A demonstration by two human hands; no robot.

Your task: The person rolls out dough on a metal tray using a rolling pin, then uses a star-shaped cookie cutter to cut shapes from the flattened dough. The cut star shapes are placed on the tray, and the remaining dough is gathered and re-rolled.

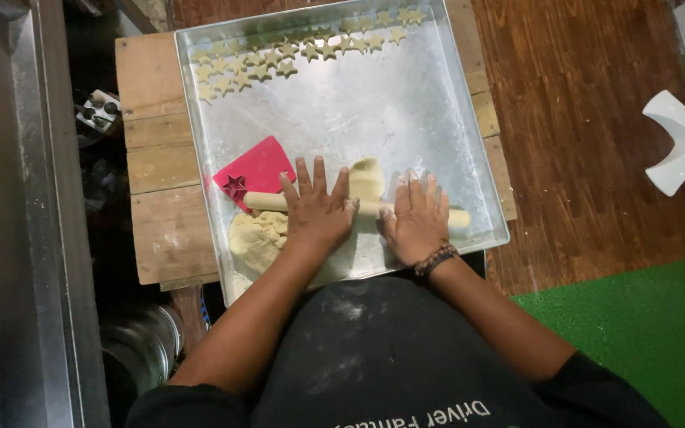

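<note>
Both palms flat, fingers spread: left hand (316, 212), right hand (416, 219) press rolling pin (356, 208) over dough (262, 238). Star cutouts (279, 55) line tray (438, 119) top; dough lump uncut, star cutter (235, 186) idle.

Rolling pin (358, 208): pale wooden cylinder, lying horizontal across the near part of the tray, ends pointing to 9 and 3 o'clock. Dough (368, 178): pale yellow, soft, partly flattened sheet under the pin, extending toward 12 o'clock; a thicker lump (257, 239) lies at 8 o'clock from the pin's centre.
</note>
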